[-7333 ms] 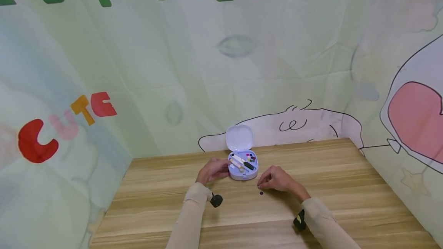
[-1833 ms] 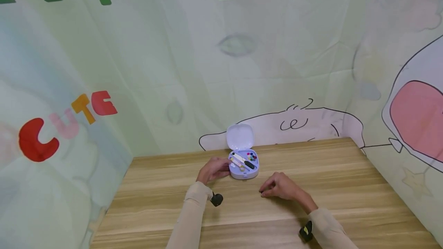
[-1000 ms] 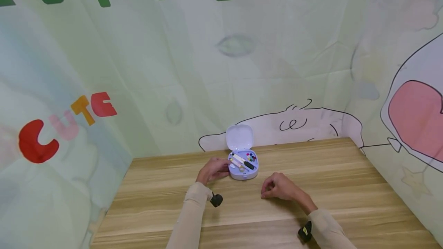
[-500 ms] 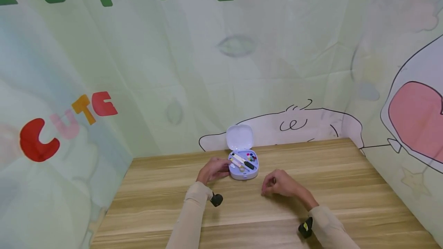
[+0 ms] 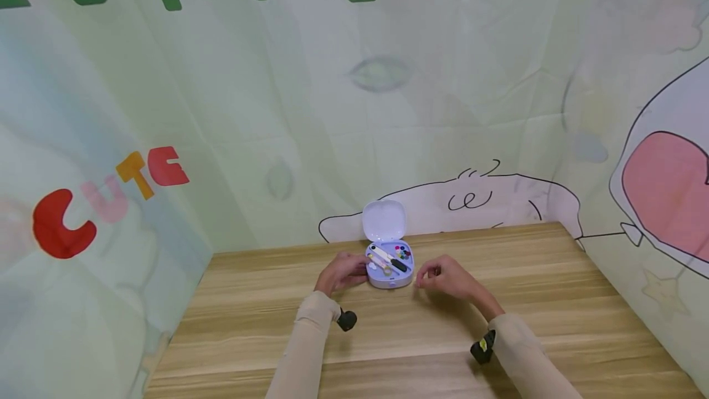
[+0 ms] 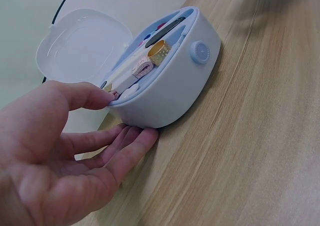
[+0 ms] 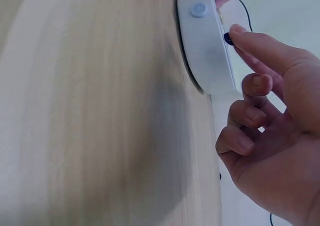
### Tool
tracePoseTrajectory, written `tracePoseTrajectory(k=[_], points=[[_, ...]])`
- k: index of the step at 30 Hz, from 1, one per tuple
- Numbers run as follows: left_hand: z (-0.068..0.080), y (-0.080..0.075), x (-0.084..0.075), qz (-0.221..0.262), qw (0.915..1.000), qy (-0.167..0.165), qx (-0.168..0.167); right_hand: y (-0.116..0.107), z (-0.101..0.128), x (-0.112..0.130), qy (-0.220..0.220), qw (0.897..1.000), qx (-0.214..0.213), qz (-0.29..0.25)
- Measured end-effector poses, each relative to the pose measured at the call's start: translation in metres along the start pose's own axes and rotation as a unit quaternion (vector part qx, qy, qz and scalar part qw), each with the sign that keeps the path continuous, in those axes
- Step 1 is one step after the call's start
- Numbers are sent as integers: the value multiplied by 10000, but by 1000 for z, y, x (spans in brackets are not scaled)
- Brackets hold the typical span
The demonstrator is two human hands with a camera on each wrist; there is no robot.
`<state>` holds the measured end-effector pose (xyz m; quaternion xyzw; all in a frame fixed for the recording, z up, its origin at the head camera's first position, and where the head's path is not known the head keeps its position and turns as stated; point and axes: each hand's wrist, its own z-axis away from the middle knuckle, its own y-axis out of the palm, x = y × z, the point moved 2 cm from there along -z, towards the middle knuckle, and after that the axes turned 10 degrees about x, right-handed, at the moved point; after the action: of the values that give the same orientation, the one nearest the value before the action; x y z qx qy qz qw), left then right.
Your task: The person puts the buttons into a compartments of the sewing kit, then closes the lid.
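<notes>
A pale blue sewing box point(image 5: 389, 284) stands on the table, its white lid point(image 5: 384, 220) raised. In the left wrist view it holds a rolled tape measure point(image 6: 142, 67), a gold thimble point(image 6: 159, 52) and a black-handled tool point(image 6: 167, 31). Several coloured buttons point(image 5: 402, 252) lie in its right compartment. My left hand point(image 5: 341, 273) grips the box's left side, thumb on the rim and fingers low against the wall. My right hand point(image 5: 447, 277), just right of the box, pinches a small dark button point(image 7: 228, 39) between thumb and index finger, the other fingers curled loosely.
The wooden table point(image 5: 266, 325) ends behind the box at a printed cloth backdrop point(image 5: 288, 109), which the lid stands close to. Dark wrist cameras point(image 5: 347, 321) sit on both wrists.
The dark button that lay on the table earlier is now in my right hand's fingers. That hand has risen from the table toward the box's right side. The left hand has stayed put.
</notes>
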<state>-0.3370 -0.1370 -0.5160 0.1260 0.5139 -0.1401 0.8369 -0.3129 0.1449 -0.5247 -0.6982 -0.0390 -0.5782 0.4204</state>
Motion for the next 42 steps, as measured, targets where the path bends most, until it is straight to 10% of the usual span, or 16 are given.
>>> tracePoseTrajectory(k=[21,42], points=[[-2,-1,2,-45,10000,63,31,-14,-39,4,1122,9728,-1052,-1731],[-3,-1,4,-3,9996,219,159,-14,-72,7,1807,9514,-1324,-2113]])
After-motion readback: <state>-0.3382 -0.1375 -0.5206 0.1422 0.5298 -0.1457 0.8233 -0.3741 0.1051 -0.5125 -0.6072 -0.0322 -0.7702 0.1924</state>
